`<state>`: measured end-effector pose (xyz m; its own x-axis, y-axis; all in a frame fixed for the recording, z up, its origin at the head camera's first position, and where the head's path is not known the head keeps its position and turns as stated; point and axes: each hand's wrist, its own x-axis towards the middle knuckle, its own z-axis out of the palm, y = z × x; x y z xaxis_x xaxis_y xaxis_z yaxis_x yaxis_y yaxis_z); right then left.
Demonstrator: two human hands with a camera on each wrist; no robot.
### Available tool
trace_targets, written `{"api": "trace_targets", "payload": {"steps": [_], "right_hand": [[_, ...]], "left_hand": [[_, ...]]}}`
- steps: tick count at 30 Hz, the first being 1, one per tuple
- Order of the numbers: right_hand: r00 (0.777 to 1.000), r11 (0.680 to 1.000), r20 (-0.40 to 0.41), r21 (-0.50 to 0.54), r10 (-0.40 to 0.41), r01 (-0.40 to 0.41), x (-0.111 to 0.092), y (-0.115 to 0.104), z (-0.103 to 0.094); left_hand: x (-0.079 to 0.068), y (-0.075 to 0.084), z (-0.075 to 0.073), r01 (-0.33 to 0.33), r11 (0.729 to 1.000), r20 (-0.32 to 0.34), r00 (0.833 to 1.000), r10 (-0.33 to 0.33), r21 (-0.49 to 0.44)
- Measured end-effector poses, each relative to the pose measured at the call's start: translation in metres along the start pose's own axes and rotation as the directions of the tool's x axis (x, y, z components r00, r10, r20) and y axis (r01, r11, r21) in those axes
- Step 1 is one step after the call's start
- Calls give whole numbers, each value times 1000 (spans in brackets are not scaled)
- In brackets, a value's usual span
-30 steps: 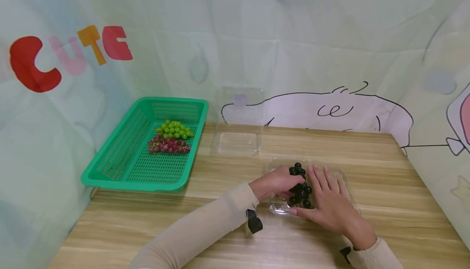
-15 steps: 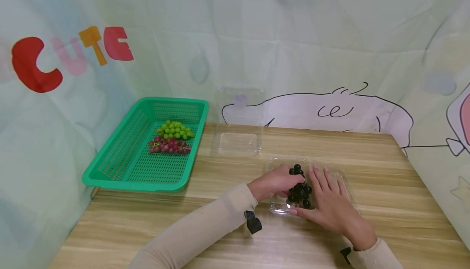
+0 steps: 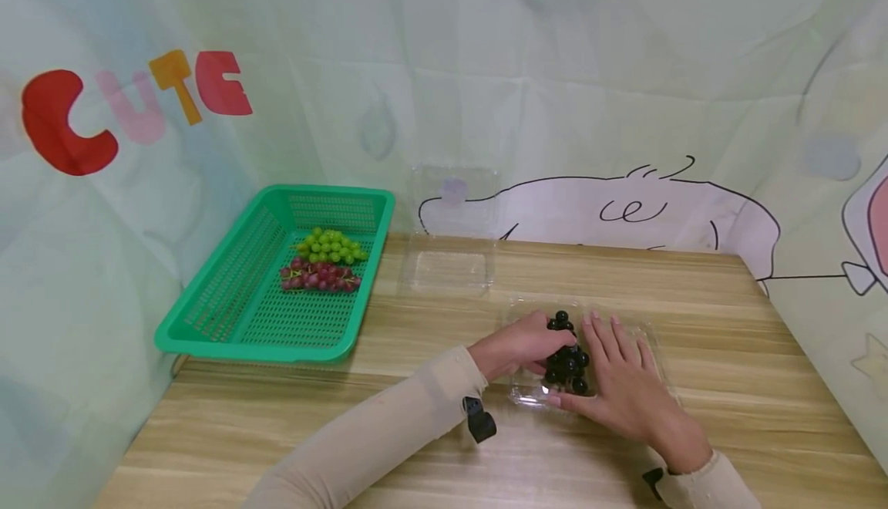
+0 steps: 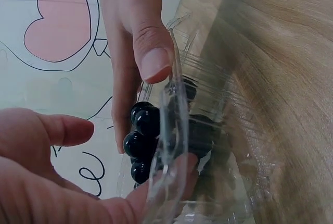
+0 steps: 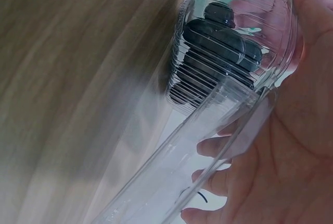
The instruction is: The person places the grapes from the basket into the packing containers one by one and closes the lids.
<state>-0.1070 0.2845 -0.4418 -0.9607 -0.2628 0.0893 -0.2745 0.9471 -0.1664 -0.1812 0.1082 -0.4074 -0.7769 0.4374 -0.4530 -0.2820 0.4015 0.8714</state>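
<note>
A bunch of black grapes (image 3: 570, 364) lies in one half of an opened clear plastic clamshell box (image 3: 529, 395) on the table. My left hand (image 3: 522, 345) reaches in from the left and grips the bunch, its thumb over the grapes. In the left wrist view, fingers of the left hand (image 4: 57, 182) show through the clear wall beside the grapes (image 4: 147, 121). My right hand (image 3: 627, 389) lies with straight, spread fingers across the box, right of the bunch. Its thumb (image 4: 156, 62) is at the box's rim; ridged plastic covers the grapes (image 5: 208, 60) in the right wrist view.
A green plastic basket (image 3: 371, 285) at the left holds green grapes (image 3: 331, 247) and red grapes (image 3: 321, 276). Another opened clear box (image 3: 451, 270) stands at the table's back edge, its lid upright against the printed backdrop (image 3: 610, 108). Wood-grain table (image 3: 416, 455) surrounds the hands.
The black grapes have shifted slightly within the box, the top ones a little toward me. Both hands stay almost in place.
</note>
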Motion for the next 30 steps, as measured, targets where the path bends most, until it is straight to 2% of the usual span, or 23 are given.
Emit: {"api": "trace_targets", "payload": {"steps": [9,16,30], "right_hand": [[1000,1000,7,2,8,-8,0,0,0],[999,999,27,24,21,-22,0,0,0],[1000,1000,11,21,13,-13,1,0,1]], "left_hand": [[6,-2,4,-8,1000,21,1000,8,26],[11,-3,6,-24,997,13,1000,23,70],[13,-4,7,-34,999,15,999,33,39]]}}
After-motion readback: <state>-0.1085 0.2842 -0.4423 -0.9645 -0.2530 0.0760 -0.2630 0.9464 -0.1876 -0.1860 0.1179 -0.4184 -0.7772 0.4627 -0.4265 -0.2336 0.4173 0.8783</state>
